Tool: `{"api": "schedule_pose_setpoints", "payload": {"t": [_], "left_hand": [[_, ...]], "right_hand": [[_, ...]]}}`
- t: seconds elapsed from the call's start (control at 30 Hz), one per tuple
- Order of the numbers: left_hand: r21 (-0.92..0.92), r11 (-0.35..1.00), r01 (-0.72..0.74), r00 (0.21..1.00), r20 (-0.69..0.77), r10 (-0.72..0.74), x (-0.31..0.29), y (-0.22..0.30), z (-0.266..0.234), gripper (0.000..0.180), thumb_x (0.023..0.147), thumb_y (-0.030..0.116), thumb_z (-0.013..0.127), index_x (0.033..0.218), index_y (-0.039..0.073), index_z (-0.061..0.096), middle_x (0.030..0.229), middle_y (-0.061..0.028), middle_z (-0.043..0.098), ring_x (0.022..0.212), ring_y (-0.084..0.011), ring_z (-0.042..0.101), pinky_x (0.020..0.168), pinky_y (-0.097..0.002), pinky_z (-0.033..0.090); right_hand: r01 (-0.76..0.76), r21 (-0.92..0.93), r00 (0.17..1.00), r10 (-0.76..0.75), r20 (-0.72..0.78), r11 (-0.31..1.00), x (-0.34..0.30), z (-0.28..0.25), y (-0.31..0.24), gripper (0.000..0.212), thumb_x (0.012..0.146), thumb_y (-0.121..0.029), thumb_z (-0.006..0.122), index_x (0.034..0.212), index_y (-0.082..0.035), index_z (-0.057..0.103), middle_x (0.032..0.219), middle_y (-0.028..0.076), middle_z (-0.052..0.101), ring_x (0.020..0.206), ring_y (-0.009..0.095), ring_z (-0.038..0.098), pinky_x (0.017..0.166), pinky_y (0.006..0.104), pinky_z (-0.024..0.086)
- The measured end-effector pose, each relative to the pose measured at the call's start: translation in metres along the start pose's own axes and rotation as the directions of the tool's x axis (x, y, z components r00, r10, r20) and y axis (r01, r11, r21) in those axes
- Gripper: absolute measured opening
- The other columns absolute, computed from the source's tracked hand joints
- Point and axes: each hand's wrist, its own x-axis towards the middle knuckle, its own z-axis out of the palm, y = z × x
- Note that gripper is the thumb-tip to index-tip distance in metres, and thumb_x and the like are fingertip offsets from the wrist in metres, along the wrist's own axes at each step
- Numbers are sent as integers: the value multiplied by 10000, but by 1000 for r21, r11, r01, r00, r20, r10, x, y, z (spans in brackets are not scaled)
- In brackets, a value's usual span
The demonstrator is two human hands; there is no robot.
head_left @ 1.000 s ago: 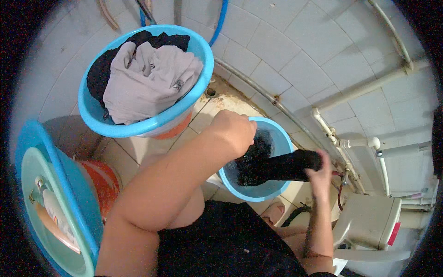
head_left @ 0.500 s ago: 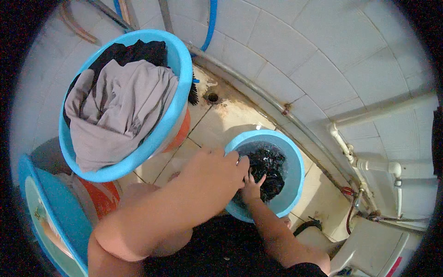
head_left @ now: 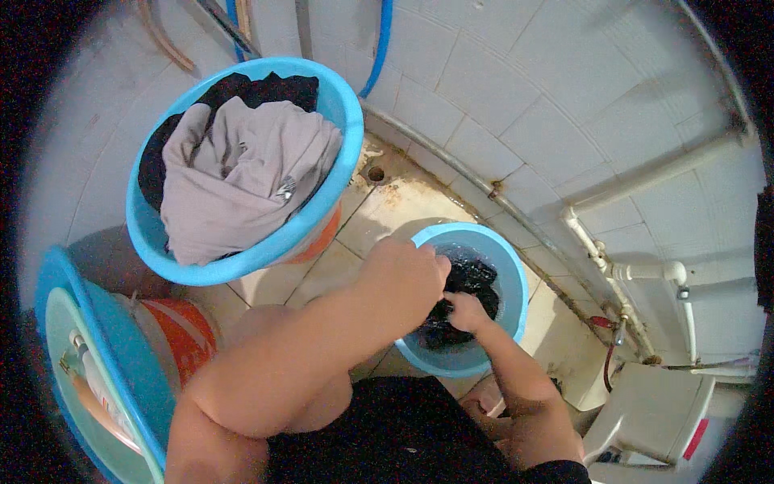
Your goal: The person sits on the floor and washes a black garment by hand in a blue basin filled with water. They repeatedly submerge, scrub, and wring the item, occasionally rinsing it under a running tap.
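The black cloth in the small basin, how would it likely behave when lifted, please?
The black cloth would probably hang floppy, since it lies bunched in folds. It may feel heavy for its size, sitting in water in the small blue basin. Its wet sheen suggests it could be slippery.

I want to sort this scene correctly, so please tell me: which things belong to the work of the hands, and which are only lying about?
In use:
black cloth, with left hand and right hand at it
light-blue basin around the cloth

Lying about, untouched:
grey garment in the larger blue tub
mint-green basin
blue hose
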Motion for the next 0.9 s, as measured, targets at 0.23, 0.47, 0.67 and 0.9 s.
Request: {"api": "schedule_pose_setpoints", "payload": {"t": [0.23, 0.47, 0.67, 0.9], "left_hand": [[9, 1000, -1, 999, 40, 0, 11, 7, -2, 319, 783, 343, 584, 933, 61, 581, 843, -139, 615, 782, -290, 622, 661, -419, 486], [5, 1000, 14, 999, 38, -14, 9, 3, -11, 321, 797, 333, 574, 942, 48, 603, 874, -147, 625, 822, -306, 616, 710, -422, 491], [29, 998, 48, 997, 51, -50, 4, -3, -11, 340, 800, 330, 575, 986, 46, 585, 917, -142, 619, 857, -297, 610, 723, -415, 490], [-4, 999, 44, 997, 67, -44, 1, -5, -9, 332, 800, 328, 574, 964, 40, 592, 906, -145, 617, 835, -299, 615, 724, -415, 489]], "right_hand": [[62, 505, 864, 207, -459, 861, -138, -125, -35, 501, 626, 70, 609, 1117, 1, 542, 959, 102, 629, 893, 182, 579, 812, 285, 452], [252, 573, 592, 344, -729, 780, -270, -206, -97, 392, 636, 3, 631, 1023, 14, 572, 911, 63, 600, 815, 144, 576, 746, 276, 469], [565, 543, 492, 275, -826, 621, -306, -223, -118, 492, 647, -154, 701, 1066, 43, 531, 956, 89, 597, 854, 180, 589, 781, 298, 474], [277, 767, 663, 462, -589, 579, -233, -176, -61, 646, 540, 127, 525, 1175, 16, 500, 1083, 110, 569, 964, 196, 566, 860, 310, 445]]}}
